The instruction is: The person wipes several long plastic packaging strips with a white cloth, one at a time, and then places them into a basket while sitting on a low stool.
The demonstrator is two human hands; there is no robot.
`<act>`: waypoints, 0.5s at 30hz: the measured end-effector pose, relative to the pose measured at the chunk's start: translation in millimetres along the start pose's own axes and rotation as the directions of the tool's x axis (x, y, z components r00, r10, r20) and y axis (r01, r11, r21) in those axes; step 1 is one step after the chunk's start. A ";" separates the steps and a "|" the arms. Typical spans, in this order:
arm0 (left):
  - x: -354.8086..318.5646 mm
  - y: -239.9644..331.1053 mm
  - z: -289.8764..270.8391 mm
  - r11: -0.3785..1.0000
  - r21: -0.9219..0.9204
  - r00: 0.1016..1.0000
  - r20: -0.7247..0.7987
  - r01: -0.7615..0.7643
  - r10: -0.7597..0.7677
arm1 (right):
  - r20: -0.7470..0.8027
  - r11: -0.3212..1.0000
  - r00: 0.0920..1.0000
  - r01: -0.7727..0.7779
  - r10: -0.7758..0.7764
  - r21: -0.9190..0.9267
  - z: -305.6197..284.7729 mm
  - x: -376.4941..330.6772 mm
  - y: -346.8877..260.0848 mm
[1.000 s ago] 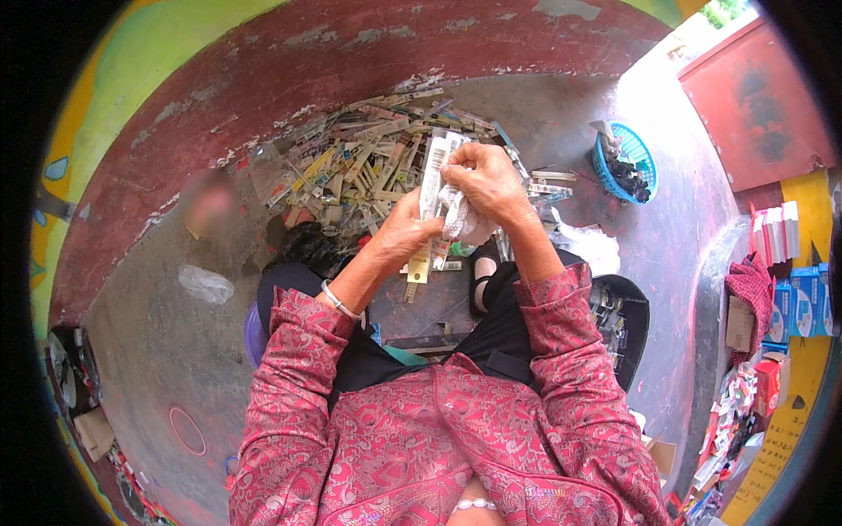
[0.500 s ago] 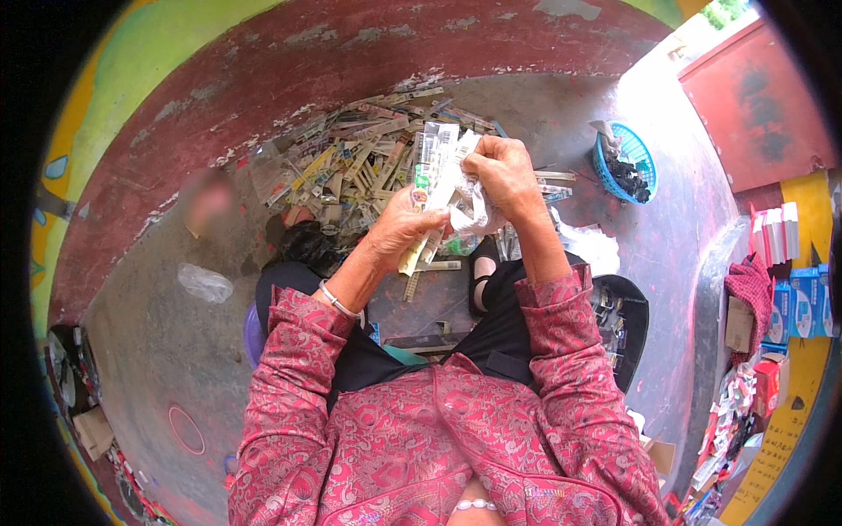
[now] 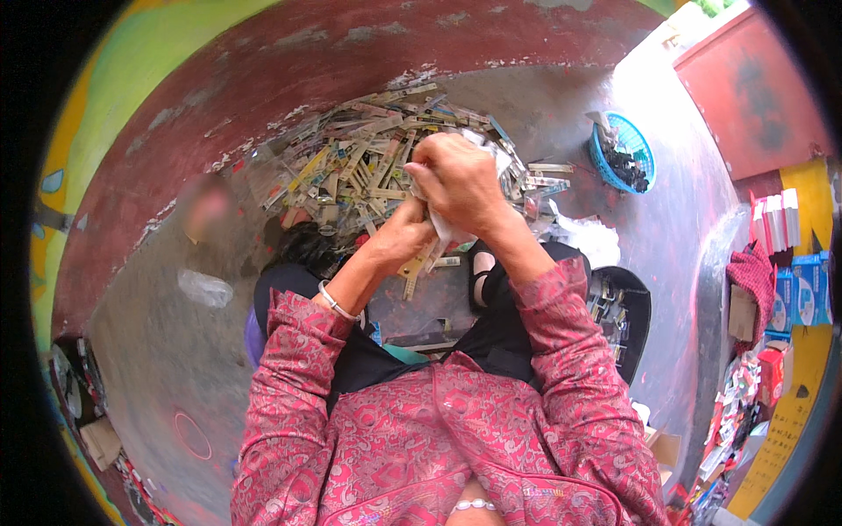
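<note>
My right hand [image 3: 458, 180] is closed over a crumpled clear plastic wrapper [image 3: 443, 230], its back turned up and hiding most of it. My left hand [image 3: 402, 237] sits just below and grips the lower part of the same bundle, with a yellowish flat strip [image 3: 414, 270] sticking down from it. Both hands are held together above my lap. Beyond them a big heap of flat packaged strips [image 3: 364, 167] lies on the concrete floor against a dark red wall.
A blue plastic basket [image 3: 623, 158] with dark pieces stands at the far right. A black tray [image 3: 624, 320] of small parts sits by my right knee. White plastic [image 3: 589, 237] lies near it. Stacked boxes and packets [image 3: 781, 289] line the right edge.
The wrapper stood up flat between my hands before. Now my right hand has folded over it and crushed it down, and both hands have closed tighter together.
</note>
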State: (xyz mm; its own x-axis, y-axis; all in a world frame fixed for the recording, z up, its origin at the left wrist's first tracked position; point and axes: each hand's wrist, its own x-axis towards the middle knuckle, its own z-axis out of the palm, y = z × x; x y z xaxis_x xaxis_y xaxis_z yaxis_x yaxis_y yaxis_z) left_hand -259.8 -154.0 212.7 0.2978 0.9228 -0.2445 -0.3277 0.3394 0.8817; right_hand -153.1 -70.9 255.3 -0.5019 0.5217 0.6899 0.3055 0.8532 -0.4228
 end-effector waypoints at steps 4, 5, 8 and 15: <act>-9.6 5.0 5.3 0.998 0.052 1.000 -0.007 -0.024 0.024 | -0.024 0.963 0.999 0.020 -0.027 -0.269 8.1 7.9 23.8; -11.7 5.2 5.8 0.999 0.035 1.000 -0.008 -0.002 0.003 | -0.072 0.932 0.997 0.008 -0.037 -0.362 8.1 12.6 35.9; -17.6 4.7 1.9 0.997 -0.060 0.998 -0.034 0.043 -0.045 | -0.305 0.860 0.900 -0.403 0.310 -0.315 -16.4 21.6 66.5; -11.4 16.0 -7.6 0.938 -0.318 0.986 -0.137 -0.135 0.095 | 0.352 0.126 0.359 -0.833 0.865 0.539 -53.2 8.7 53.7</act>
State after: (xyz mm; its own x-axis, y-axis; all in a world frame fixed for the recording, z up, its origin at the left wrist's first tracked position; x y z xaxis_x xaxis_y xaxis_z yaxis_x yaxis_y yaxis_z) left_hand -275.2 -157.7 226.5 0.1397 0.9672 -0.2122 -0.6330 0.2520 0.7320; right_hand -98.0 -20.4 269.9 -0.2009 0.9241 -0.3251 0.0200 -0.3279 -0.9445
